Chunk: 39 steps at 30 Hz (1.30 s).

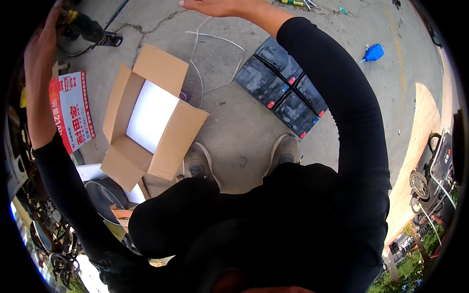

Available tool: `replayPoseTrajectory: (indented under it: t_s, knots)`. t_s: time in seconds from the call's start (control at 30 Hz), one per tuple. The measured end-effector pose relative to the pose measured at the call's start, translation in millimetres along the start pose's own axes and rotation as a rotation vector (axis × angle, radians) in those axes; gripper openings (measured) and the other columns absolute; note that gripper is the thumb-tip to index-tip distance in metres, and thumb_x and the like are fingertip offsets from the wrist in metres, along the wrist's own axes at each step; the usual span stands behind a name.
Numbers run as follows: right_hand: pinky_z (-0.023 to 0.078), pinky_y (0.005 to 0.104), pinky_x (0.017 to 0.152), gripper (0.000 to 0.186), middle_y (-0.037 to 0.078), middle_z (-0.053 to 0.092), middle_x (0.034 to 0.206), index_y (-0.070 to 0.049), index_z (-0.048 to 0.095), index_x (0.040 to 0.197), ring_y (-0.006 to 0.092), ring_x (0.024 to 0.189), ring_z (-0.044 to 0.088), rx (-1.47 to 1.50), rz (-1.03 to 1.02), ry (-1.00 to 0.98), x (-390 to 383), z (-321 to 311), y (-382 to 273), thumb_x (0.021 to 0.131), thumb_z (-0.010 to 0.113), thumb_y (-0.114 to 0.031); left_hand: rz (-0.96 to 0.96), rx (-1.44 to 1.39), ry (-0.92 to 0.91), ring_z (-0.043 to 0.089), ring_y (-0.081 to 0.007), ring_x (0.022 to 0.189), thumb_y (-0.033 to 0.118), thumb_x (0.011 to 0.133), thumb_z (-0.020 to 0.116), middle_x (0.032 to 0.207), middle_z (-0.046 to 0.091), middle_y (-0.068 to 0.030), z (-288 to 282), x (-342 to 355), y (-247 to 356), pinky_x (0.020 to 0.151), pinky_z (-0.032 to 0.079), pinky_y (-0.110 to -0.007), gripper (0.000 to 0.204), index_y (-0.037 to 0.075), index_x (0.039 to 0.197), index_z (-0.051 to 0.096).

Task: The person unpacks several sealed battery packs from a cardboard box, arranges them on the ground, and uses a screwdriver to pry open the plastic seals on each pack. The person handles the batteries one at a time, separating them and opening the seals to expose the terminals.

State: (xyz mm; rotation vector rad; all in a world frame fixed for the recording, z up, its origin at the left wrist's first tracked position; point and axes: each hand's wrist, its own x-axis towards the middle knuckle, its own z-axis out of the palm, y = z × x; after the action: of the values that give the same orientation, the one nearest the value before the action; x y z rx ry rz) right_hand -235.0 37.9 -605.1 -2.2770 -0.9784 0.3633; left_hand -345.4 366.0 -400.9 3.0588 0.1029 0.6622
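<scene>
The top edge is cutting off part of the right hand (212, 6). Over at the dark rim, the left hand (43, 44) is losing its fingers to shadow, and I'm not making out how it's meeting the green power tool (88, 27). The right sleeve (359, 102) is covering part of the black battery block (277, 93); the open carton (178, 139) is hiding most of something purple (183, 96).

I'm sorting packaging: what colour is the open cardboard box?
The box is light brown, clearest in head view.

Red-and-white printed panel (73, 112), left: large red Chinese characters, numerals. Black cylinder (110, 39), far left: lettering too small to read.
</scene>
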Motion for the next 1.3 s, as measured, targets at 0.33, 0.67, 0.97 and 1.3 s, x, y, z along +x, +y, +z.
replayPoseTrajectory:
  t_s: [0.33,0.67,0.97,1.3]
  knots:
    - [0.057,0.0381,0.077,0.051,0.017,0.071,0.113,-0.003,0.060,0.128,0.0336,0.095,0.071,-0.178,0.496,0.552,-428,-68,-19,0.084,0.081,-0.018,-0.417,-1.727,-0.901,0.074,-0.0176,0.088,0.034,0.103,0.062,0.096,0.069,-0.0113,89,-174,459,0.075,0.060,-0.025,0.038,-0.002,0.112,0.059]
    - [0.047,0.0283,0.062,0.040,0.010,0.062,0.076,0.000,0.067,0.115,0.0165,0.064,0.056,0.427,1.049,0.105,-620,-48,-81,0.081,0.085,-0.014,-0.592,-1.559,-1.723,0.073,-0.0157,0.086,0.046,0.105,0.054,0.105,0.068,-0.0065,104,-317,493,0.072,0.057,-0.028,0.043,0.005,0.114,0.063]
    - [0.051,0.0308,0.067,0.045,0.017,0.065,0.083,0.004,0.061,0.126,0.0211,0.069,0.060,0.458,1.045,-0.058,-589,-127,-61,0.085,0.077,-0.008,-0.969,-1.585,-1.624,0.072,-0.0213,0.092,0.047,0.108,0.043,0.110,0.071,-0.0135,140,-294,497,0.083,0.054,-0.034,0.048,0.004,0.117,0.062]
    - [0.048,0.0332,0.061,0.051,0.012,0.066,0.086,-0.004,0.065,0.131,0.0280,0.066,0.060,-0.370,0.613,-0.042,-548,-192,-71,0.082,0.078,-0.006,-1.153,-1.940,-1.476,0.070,-0.0223,0.085,0.049,0.108,0.043,0.105,0.072,-0.0149,134,-289,512,0.076,0.054,-0.034,0.048,0.005,0.116,0.059]
